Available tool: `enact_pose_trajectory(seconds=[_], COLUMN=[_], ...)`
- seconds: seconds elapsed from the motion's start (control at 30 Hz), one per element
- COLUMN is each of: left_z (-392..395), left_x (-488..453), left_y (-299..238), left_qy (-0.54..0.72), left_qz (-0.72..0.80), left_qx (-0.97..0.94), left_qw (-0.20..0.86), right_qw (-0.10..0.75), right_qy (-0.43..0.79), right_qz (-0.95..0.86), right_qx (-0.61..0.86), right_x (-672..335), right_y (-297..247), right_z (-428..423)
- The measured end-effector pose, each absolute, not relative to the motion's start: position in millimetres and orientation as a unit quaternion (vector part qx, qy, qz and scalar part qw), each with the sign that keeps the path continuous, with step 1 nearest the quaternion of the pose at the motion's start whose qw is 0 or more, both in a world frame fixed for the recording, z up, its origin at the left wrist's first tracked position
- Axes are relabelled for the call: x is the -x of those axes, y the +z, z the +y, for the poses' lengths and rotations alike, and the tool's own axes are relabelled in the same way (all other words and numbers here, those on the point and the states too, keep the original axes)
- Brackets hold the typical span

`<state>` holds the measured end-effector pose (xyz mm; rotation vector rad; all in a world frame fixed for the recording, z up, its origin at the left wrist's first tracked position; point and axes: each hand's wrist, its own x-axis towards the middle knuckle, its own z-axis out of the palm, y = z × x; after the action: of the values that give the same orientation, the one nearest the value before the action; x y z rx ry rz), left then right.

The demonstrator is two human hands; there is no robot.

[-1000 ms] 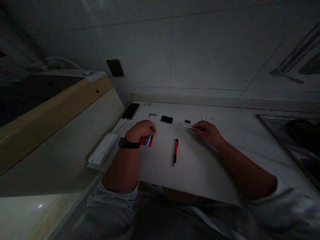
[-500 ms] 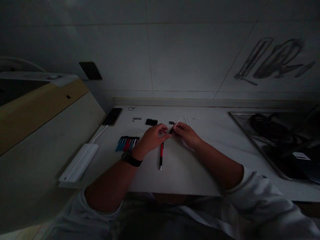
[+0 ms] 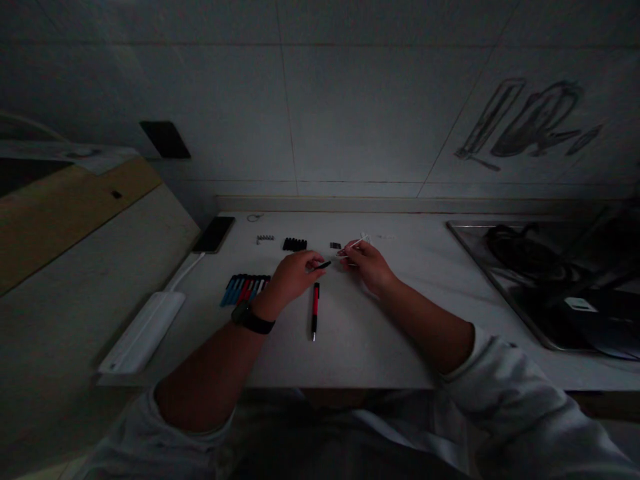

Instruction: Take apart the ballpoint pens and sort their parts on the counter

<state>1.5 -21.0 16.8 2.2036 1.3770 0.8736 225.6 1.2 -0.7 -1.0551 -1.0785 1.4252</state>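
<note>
My left hand, with a black watch on its wrist, pinches a small black pen part above the white counter. A few centimetres to the right, my right hand holds a thin white refill rod between its fingers. A finished red and black pen lies on the counter just below both hands. Left of my left hand lies a row of several blue, red and white pen barrels.
Behind the hands lie black pen parts, small springs, a small dark piece and white rods. A phone and a white power bank sit at the left edge. A sink lies to the right.
My left hand left the pen barrels and came to the centre holding a black part. My right hand brought the white rod toward it. The camera turned right.
</note>
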Motion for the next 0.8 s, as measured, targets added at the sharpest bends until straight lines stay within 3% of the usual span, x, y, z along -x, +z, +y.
enact_pose_trajectory(seconds=[0.4, 0.63, 0.8], left_z=[-23.8, -23.0, -21.6], left_x=[-11.0, -7.5, -5.6], left_y=[13.9, 17.8, 16.4], left_qy=[0.415, 0.421, 0.426], left_qz=[0.462, 0.469, 0.478], left_qx=[-0.738, -0.724, -0.720], left_qw=[0.264, 0.280, 0.267], right_qw=[0.470, 0.497, 0.535], right_qy=[0.580, 0.561, 0.423], right_qz=[-0.535, -0.530, -0.580], right_qx=[0.395, 0.396, 0.446], right_x=[-212.9, -222.6, -263.6], right_y=[3.5, 12.6, 21.8], right_z=[-11.3, -5.4, 21.7])
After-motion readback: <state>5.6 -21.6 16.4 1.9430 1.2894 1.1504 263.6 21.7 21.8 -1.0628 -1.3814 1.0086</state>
